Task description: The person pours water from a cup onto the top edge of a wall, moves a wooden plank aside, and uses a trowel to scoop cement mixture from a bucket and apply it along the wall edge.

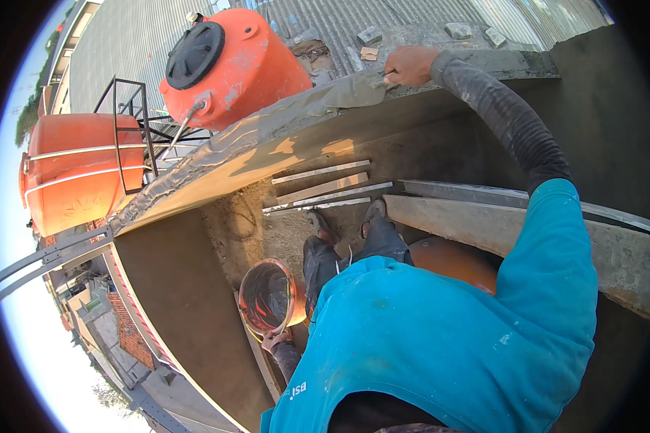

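My right hand [412,66] is closed at the top of the low wall, at the end of my outstretched arm. It grips what looks like a trowel [367,88], its grey blade lying flat on the wet mortar [278,119] along the wall top. Blade and mortar are nearly the same colour, so the blade's outline is hard to make out. Low on my left side, my left hand [275,339] is closed on the rim of an orange bucket [296,292]. The bucket is tilted toward me, its inside coated with grey mortar.
Two orange water tanks [267,65] [83,169] stand beyond the wall, beside a black metal frame [146,133]. Metal strips and boards [325,184] lie near my feet. A long plank [484,227] runs at right. Loose stones [458,30] rest on the corrugated roof [412,11].
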{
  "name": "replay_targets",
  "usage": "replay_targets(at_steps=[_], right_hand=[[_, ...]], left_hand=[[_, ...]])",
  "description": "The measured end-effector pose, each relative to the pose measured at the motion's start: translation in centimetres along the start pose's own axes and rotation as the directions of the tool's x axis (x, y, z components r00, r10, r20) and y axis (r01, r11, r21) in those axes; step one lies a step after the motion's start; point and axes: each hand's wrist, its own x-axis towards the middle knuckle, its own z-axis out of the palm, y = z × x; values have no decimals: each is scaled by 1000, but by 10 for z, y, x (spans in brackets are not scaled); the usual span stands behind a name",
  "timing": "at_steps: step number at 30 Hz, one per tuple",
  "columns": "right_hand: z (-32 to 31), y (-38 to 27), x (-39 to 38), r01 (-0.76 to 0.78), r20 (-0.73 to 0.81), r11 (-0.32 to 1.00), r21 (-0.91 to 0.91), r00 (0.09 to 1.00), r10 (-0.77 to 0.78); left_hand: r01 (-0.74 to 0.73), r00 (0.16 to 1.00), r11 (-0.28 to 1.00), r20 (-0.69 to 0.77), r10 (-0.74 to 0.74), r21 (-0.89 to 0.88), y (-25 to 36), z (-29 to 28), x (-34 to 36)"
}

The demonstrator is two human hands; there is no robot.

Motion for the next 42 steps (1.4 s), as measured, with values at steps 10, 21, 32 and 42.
replay_targets(at_steps=[10, 21, 32, 42], right_hand=[[10, 53, 0, -106, 50, 994, -29, 993, 107], [24, 145, -102, -222, -126, 974, -41, 968, 216], [12, 164, -136, -315, -117, 948, 49, 941, 318], [33, 83, -65, -272, 47, 793, 545, 954, 295]], left_hand=[[-380, 923, 903, 138, 359, 199, -17, -31, 25], [-728, 672, 398, 465, 576, 559, 3, -7, 2], [-572, 804, 589, 247, 542, 571, 8, 10, 1], [-252, 967, 966, 67, 248, 64, 37, 68, -19]])
